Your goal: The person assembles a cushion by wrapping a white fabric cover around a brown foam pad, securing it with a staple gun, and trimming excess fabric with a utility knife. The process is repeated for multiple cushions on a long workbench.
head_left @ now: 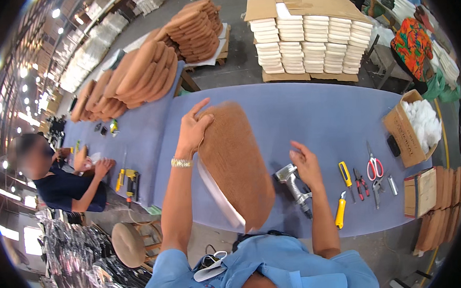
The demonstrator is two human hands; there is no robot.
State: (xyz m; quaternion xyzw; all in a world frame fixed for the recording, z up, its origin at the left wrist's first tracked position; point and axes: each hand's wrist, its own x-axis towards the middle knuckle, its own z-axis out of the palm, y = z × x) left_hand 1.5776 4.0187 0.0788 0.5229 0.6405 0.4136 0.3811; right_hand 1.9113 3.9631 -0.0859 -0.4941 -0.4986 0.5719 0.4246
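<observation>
A brown fuzzy seat pad [236, 164] stands tilted on edge at the near side of the blue table [312, 120], w/ a white strip of backing [218, 192] showing along its lower left rim. The worker's left hand [193, 129] grips the pad's top corner, thumb and fingers [205, 120] closed over the edge. The right hand [306, 164] hovers just right of the pad, fingers loosely spread and holding nothing, directly above a grey pneumatic staple gun [294, 185] lying on the table; whether it touches the gun can't be told.

Progress, judged from the layout: this pad looks mid-job, cover on but edge not visibly fastened, gun not yet in hand. Stacks of similar brown pads [140, 73] sit at the table's far left, and another pile [197, 27] rests on a pallet beyond, so part of the batch appears done or staged. White foam blanks [314, 47] stacked under cardboard on a pallet across the aisle suggest plenty left.

Near the right hand: yellow-handled utility knives [341, 203], pliers [360, 182], red-handled scissors [374, 166]. A cardboard box of white stuffing [420, 125] sits at the table's right end, w/ more brown pieces [439, 207] stood beside it.

At left, another person in a dark shirt [62, 187] works seated at the same table; a yellow tool [131, 182] lies nearby and a round stool [128, 243] stands below.
</observation>
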